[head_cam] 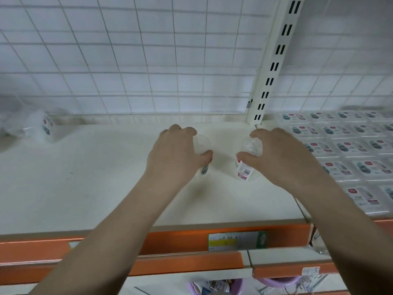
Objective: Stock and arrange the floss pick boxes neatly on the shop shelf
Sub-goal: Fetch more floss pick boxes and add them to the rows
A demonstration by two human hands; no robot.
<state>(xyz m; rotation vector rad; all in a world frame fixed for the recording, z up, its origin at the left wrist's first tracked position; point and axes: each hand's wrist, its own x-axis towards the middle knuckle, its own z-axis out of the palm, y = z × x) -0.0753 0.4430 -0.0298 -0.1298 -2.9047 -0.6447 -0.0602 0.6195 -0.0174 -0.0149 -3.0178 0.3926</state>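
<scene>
Two clear, round floss pick boxes stand on the white shelf [85, 177], a little apart. My left hand [172, 154] grips the left box [202, 145] from above, fingers and thumb curled round its lid. My right hand [282, 156] grips the right box [246, 167] the same way; its red and white label with a code faces me. Several flat floss pick packs [344, 152] lie in neat rows on the neighbouring shelf to the right.
A blurred clear box [40, 126] lies tipped at the shelf's far left. A wire grid [148, 60] backs the shelf, with a slotted white upright [274, 64] on the right. An orange price rail [180, 237] with a label runs along the front edge. Lower shelves hold purple tubs [214, 286].
</scene>
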